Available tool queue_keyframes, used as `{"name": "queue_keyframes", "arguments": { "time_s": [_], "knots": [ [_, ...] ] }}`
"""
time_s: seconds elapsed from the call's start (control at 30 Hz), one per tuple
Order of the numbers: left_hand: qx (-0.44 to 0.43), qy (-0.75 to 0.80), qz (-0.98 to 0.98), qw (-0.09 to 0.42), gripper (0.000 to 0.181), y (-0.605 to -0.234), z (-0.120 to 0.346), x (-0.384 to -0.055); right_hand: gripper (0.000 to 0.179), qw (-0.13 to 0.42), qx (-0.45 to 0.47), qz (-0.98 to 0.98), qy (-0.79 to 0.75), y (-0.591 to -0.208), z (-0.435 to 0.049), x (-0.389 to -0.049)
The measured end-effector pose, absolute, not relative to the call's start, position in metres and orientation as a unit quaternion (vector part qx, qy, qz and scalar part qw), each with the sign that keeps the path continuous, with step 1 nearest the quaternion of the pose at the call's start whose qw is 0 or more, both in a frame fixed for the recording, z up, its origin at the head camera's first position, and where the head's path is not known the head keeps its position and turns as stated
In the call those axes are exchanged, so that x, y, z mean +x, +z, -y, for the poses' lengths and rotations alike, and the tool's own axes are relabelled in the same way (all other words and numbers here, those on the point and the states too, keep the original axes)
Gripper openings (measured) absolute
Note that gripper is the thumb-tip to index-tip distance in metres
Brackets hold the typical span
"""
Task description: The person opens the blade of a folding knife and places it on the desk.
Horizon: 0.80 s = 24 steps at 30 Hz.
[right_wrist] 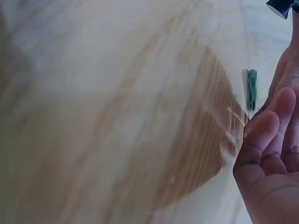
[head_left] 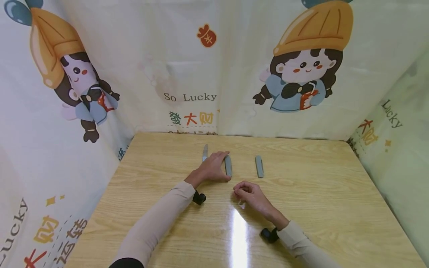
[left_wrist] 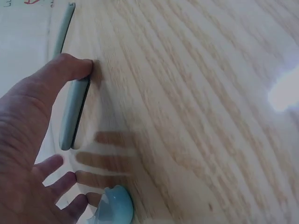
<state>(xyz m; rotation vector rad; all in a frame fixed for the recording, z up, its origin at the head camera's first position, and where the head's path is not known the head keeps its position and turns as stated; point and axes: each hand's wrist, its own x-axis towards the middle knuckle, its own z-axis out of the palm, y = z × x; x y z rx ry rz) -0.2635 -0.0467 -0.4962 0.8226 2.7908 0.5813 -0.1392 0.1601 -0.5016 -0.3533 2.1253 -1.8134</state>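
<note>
From the head, a gray bar (head_left: 228, 166) lies on the wooden table (head_left: 318, 204), and the other places here are told from it. The left hand (head_left: 212, 167) reaches around it from the left. Its thumb is by the bar's near end and its fingertips are by the far end, spread wide apart. I cannot tell if they hold the bar. To the right of the bar, well apart from it, lies another gray bar (head_left: 259, 166). To the left of the bar, a silver blade (head_left: 205, 150) pokes out from behind the left hand. The right hand (head_left: 253, 197) is nearer to the person than the bar and a bit to the right. Its fingers are bent, with the tips close together. I cannot tell if they pinch anything. Past the bar hangs a cloth (head_left: 187, 67) with pictures.

From the left wrist, the bar sits by the gap between the thumb and the fingers. Below it is a light blue, round thing (left_wrist: 119, 205), too cut off to name.

From the right wrist, the right hand's fingers are curled. Beyond them stands a small, blurry green shape (right_wrist: 252, 88); I cannot tell if it is the bar.
</note>
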Motion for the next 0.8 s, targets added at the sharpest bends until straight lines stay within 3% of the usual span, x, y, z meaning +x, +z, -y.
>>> {"name": "queue_keyframes", "arguments": {
  "time_s": [0.3,0.53,0.8],
  "knots": [
    [0.26,0.186,-0.945,0.07,0.107,-0.498,0.043,-0.259,0.031,0.166,-0.125,-0.737,-0.643,-0.505,-0.156,-0.138],
    [0.258,0.219,-0.941,0.031,0.111,-0.489,0.043,-0.242,0.031,0.124,-0.054,-0.755,-0.642,-0.502,-0.157,-0.142],
    [0.297,0.212,-0.931,0.012,0.114,-0.477,0.049,-0.221,0.034,0.12,-0.022,-0.745,-0.655,-0.503,-0.157,-0.145]
  ]
}}
